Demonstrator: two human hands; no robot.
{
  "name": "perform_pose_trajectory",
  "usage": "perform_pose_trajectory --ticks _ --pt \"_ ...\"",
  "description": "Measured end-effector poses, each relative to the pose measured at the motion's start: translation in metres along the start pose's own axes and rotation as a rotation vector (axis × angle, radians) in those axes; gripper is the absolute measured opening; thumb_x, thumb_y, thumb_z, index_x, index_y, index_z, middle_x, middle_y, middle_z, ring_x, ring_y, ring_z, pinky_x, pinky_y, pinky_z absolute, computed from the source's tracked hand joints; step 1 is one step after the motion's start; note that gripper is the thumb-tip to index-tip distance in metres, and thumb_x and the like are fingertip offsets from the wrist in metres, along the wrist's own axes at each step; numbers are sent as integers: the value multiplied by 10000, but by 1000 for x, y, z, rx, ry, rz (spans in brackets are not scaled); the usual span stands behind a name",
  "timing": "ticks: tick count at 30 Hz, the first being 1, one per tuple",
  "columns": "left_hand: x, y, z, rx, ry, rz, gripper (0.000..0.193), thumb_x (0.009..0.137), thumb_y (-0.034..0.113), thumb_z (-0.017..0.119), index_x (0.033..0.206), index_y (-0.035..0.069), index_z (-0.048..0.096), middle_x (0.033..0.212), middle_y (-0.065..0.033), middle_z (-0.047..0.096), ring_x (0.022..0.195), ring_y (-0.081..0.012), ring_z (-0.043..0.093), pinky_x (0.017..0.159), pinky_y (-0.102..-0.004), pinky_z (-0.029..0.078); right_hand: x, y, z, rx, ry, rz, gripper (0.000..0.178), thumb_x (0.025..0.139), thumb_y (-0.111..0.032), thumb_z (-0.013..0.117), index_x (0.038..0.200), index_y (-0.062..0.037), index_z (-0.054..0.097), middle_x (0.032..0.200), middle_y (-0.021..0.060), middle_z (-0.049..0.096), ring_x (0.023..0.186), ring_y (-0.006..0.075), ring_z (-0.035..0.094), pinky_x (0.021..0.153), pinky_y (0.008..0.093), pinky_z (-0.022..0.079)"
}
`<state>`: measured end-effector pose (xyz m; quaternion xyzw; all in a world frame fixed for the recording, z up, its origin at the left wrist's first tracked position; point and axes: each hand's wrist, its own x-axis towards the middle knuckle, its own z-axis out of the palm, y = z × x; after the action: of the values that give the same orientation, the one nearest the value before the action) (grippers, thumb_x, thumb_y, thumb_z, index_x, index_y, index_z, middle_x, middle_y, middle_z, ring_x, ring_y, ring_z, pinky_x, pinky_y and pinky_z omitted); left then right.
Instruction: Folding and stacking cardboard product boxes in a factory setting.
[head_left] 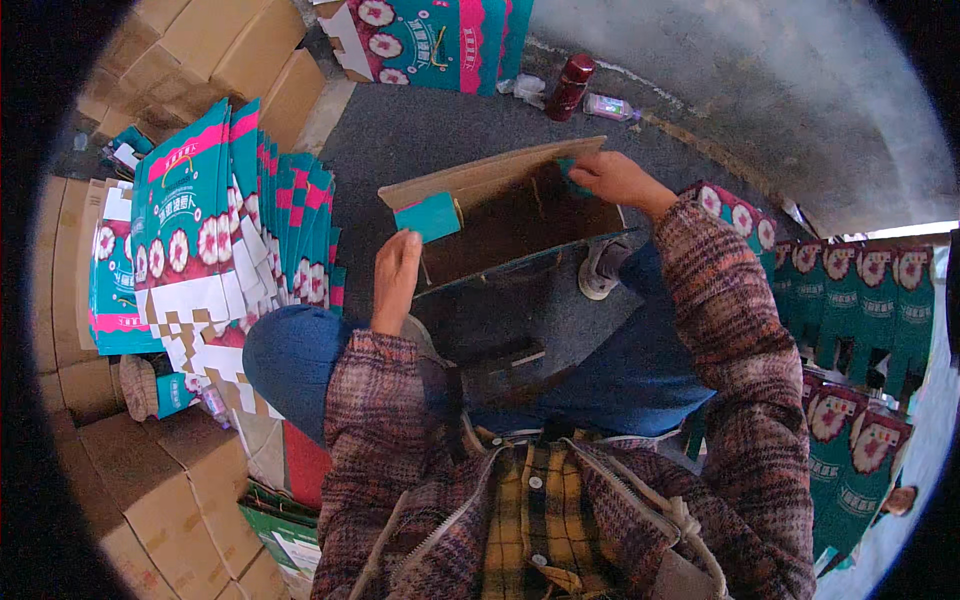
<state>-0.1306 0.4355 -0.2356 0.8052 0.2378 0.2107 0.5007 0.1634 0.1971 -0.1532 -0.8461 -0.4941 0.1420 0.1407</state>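
Observation:
An open gift carton with a bare brown inside stands before my lap, its mouth facing up. At its left end a small teal flap sticks out. My left hand is closed on that left end, fingertips just under the flap. Over the far right corner, my right hand pinches the rim beside another teal flap, which is partly hidden by the fingers. The carton's outer faces are mostly out of sight.
Flat printed teal and pink cartons lean in a stack at left, beside brown boxes. Finished-looking teal cartons stand in rows at right. Beyond the dark mat are a dark red flask and a plastic bottle.

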Motion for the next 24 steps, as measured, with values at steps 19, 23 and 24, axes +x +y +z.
perform_pose_trajectory --ticks 19,23,24 --pt "-12 33 -19 -176 -211 -460 483 923 442 487 1126 11 564 1209 -199 556 1167 -297 501 983 -365 363 -23 41 -9 687 -159 434 958 764 -554 674 1432 -14 250 1413 239 346 1276 364 394 1009 448 375" --pt "-20 -1 -29 28 -102 -97 490 948 450 436 1132 13 561 1160 -163 585 1114 -239 537 958 -329 380 -13 15 12 -60 -192 291 937 715 -457 746 1405 -13 293 1334 254 411 1226 391 436 955 449 429" --pt "-19 5 -22 -10 -44 -75 510 957 463 409 1152 14 552 1160 -149 580 1118 -227 525 964 -331 374 -13 14 17 -183 -120 259 885 689 -451 764 1345 -18 356 1236 247 477 1175 391 475 932 461 444"
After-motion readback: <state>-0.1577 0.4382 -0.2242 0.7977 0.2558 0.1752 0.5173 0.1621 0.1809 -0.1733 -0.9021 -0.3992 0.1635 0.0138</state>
